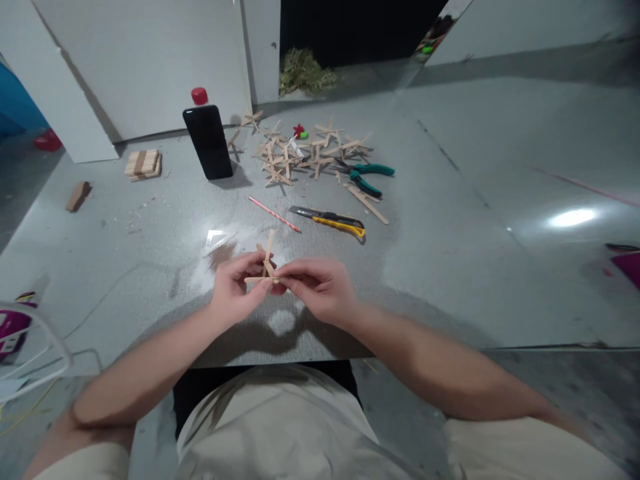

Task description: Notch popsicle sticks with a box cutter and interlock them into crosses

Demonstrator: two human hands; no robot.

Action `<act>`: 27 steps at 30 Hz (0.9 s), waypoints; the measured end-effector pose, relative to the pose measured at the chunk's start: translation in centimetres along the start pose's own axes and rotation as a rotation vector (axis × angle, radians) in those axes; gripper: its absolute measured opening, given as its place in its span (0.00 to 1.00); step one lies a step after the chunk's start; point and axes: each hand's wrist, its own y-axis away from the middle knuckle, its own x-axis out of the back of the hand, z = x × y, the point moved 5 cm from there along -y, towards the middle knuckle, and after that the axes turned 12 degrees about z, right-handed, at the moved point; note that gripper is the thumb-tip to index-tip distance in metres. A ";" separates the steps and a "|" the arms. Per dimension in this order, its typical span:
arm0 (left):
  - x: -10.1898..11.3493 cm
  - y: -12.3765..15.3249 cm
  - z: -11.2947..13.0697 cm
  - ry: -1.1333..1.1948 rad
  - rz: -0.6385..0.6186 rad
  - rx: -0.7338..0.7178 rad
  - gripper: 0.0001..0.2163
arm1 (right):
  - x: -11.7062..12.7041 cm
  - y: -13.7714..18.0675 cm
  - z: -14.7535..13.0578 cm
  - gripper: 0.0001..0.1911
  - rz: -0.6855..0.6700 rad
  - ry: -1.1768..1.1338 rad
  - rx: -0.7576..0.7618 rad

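Between my two hands, above the table's near part, is a small assembly of crossed wooden craft sticks. My left hand is closed on its left side, thumb and fingers pinching the sticks. My right hand pinches the right end of the same piece between thumb and fingertips. Some of the joints are hidden by my fingers. Just beyond my hands lie a red-and-white pencil and a yellow-and-black utility knife. Green-handled pliers rest farther right.
A pile of crossed stick pieces spreads over the table's far side. A black phone stands upright left of it. Farther left are a bundle of craft sticks and a brown block. Loose sticks lie beside the pliers.
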 end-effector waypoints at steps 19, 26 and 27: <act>0.2 -0.3 0.4 -0.134 -0.008 -0.273 0.14 | -0.3 -0.2 0.8 0.04 -0.003 -0.041 -0.048; 0.1 -0.3 0.9 -0.186 0.000 -0.296 0.11 | -0.2 -0.2 1.1 0.06 0.012 0.031 0.033; 0.0 -0.3 1.0 -0.189 0.001 -0.297 0.11 | -0.2 -0.2 1.1 0.07 0.016 0.044 0.044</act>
